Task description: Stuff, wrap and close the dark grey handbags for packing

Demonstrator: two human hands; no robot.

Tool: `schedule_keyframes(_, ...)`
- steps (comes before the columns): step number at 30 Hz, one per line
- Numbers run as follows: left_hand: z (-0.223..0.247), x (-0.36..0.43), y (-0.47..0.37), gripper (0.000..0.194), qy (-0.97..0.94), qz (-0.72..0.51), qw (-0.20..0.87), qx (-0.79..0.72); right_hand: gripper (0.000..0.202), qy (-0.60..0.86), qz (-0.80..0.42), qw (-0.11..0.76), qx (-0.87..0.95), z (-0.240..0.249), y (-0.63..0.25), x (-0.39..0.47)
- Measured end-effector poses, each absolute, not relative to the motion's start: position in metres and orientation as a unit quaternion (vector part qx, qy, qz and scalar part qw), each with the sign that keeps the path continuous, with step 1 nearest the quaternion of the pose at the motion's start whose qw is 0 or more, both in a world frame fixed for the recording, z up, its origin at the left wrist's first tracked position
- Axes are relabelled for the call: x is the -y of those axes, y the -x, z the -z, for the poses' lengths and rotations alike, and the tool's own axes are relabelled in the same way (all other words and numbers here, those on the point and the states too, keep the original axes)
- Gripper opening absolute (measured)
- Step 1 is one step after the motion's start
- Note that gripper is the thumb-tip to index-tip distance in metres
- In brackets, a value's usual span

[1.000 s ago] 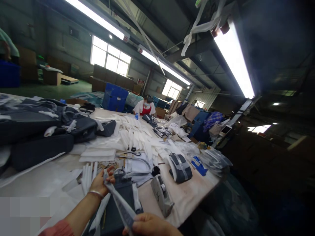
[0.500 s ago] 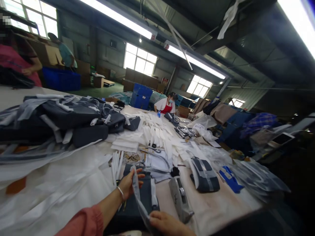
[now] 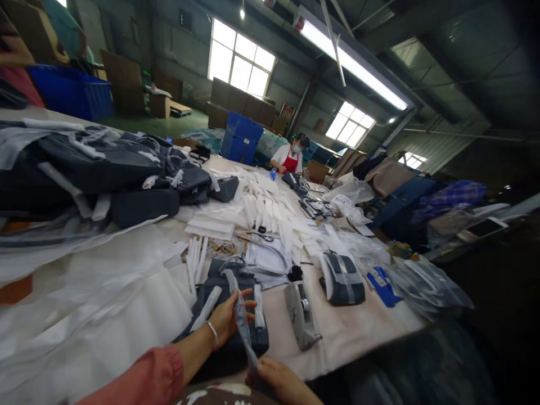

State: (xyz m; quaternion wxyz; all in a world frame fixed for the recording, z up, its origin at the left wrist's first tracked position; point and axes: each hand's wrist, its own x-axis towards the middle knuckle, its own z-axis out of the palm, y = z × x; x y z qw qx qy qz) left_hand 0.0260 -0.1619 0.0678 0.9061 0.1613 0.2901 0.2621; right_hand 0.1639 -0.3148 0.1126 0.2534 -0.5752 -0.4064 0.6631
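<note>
A long grey strap (image 3: 241, 315) in clear film runs between my two hands over a dark bag (image 3: 228, 281). My left hand (image 3: 228, 318), with a bangle at the wrist, has the strap between thumb and fingers, the other fingers spread. At the strap's lower end my right hand (image 3: 280, 379) is closed on it at the table's near edge. White-wrapped pieces (image 3: 207, 308) lie on the bag at both sides of my left hand. A grey tape dispenser (image 3: 302, 315) stands right of the bag.
Dark bags (image 3: 84, 174) are piled at the left. White foam sheets (image 3: 261, 208) cover the middle. A grey and white bag (image 3: 343, 278) and a blue packet (image 3: 383, 286) lie at the right. Across the table (image 3: 337, 337) a person in a red apron (image 3: 291, 160) works.
The view has tilted down and shifted. Both hands still hold the strap, and more of the dark bag and a white-wrapped piece left of my left hand now show.
</note>
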Motion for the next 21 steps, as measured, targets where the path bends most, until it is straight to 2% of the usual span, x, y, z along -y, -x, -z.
schedule_keyframes(5,-0.070,0.146,-0.027,0.044,-0.162,-0.268,0.915,-0.255,0.032,0.583,-0.696,0.355,0.222,-0.098,-0.150,0.310)
schedule_keyframes(10,-0.080,0.118,-0.027,0.043,-0.167,-0.302,0.914,-0.213,0.022,0.653,-0.578,0.390,0.296,-0.113,-0.148,0.276)
schedule_keyframes(13,-0.086,0.102,-0.023,0.041,-0.168,-0.317,0.908,-0.214,0.020,0.630,-0.583,0.346,0.379,-0.130,-0.153,0.265)
schedule_keyframes(18,-0.088,0.084,-0.015,0.041,-0.169,-0.316,0.899,-0.254,0.029,0.542,-0.723,0.199,0.379,-0.161,-0.170,0.271)
schedule_keyframes(19,-0.089,0.081,-0.013,0.042,-0.174,-0.308,0.897,-0.266,0.030,0.529,-0.735,0.198,0.375,-0.169,-0.173,0.271)
schedule_keyframes(21,-0.095,0.076,-0.008,0.049,-0.190,-0.278,0.898,-0.283,0.032,0.526,-0.722,0.258,0.369,-0.188,-0.174,0.263)
